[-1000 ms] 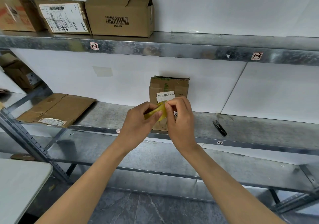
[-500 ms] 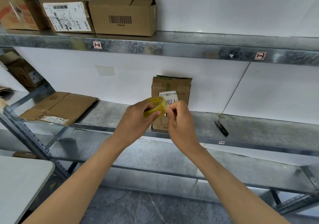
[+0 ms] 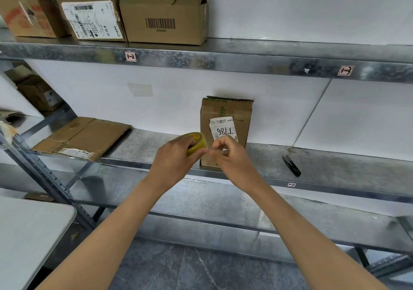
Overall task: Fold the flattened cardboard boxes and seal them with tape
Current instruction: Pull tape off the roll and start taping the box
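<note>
Metal shelf (image 3: pixel 335 162): upright box (image 3: pixel 225 110), flattened cardboard (image 3: pixel 85 135)

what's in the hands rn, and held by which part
The left hand grips the tape roll around its outer rim; the right hand pinches at the roll's edge, seemingly its loose end.

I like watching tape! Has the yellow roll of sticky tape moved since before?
Yes. The yellow roll of sticky tape slid left: earlier it mostly overlapped the upright brown cardboard box, now it hangs mostly past its left edge.
</note>
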